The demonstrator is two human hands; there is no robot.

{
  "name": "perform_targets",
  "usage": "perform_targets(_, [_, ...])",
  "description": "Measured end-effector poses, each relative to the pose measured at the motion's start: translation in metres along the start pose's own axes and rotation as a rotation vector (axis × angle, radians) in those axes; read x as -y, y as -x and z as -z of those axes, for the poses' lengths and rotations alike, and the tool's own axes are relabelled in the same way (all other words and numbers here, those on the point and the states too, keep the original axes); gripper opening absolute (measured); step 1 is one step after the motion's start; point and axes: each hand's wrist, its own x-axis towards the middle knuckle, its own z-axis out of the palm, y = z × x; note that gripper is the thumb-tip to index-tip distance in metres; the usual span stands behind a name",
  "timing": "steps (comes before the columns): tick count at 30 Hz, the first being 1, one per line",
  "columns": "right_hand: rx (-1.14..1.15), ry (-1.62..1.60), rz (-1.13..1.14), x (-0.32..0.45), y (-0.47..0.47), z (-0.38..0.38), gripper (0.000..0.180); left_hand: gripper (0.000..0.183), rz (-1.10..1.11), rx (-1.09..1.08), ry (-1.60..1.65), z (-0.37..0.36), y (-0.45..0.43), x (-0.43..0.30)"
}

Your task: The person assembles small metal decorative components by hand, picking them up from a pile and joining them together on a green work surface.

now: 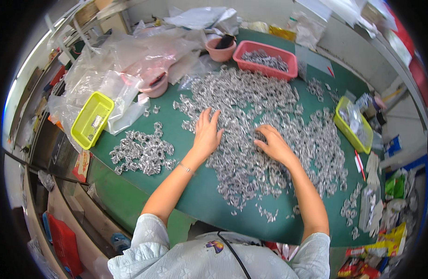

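Note:
A wide spread of small shiny metal parts [242,146] covers the middle of the green tabletop [196,195]. My left hand [207,132] lies over the left side of this spread, fingers apart, holding nothing I can see. Further right, my right hand [275,143] rests among the parts with its fingers bent and its thumb apart from them. Some parts show in the gap there, though none looks gripped. Left of my left forearm is a smaller heap of similar metal parts [142,151]. Tiny metal bits [267,213] lie near the front edge.
A pink plastic basket [239,59] holding metal parts stands at the back. Yellow-green baskets sit on the left [74,130] and right [365,148]. Clear plastic bags [130,52] and pink bowls [219,54] occupy the back left. A red pen [360,166] and a glove [373,169] lie at right.

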Motion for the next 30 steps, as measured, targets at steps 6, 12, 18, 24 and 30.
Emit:
perform_targets(6, [-0.005,-0.03,0.099,-0.017,-0.118,-0.037,0.045,0.054,0.494,-0.154,-0.193,-0.04,-0.044,0.073])
perform_targets(12, [-0.274,0.106,0.137,-0.047,-0.19,-0.046,0.055,0.045,0.361,-0.164,-0.116,-0.046,-0.032,0.041])
perform_targets(18, [-0.145,0.101,0.189,-0.029,-0.168,-0.063,0.046,0.049,0.26,-0.138,-0.026,-0.024,-0.007,0.02])
perform_targets(24, [0.102,0.071,0.238,-0.018,-0.098,-0.025,0.031,0.042,0.094,-0.039,-0.059,-0.012,0.013,0.012])
perform_targets(30, [0.377,-0.013,0.066,-0.017,-0.118,0.024,0.026,0.048,0.114,-0.023,-0.002,-0.005,0.039,0.0])
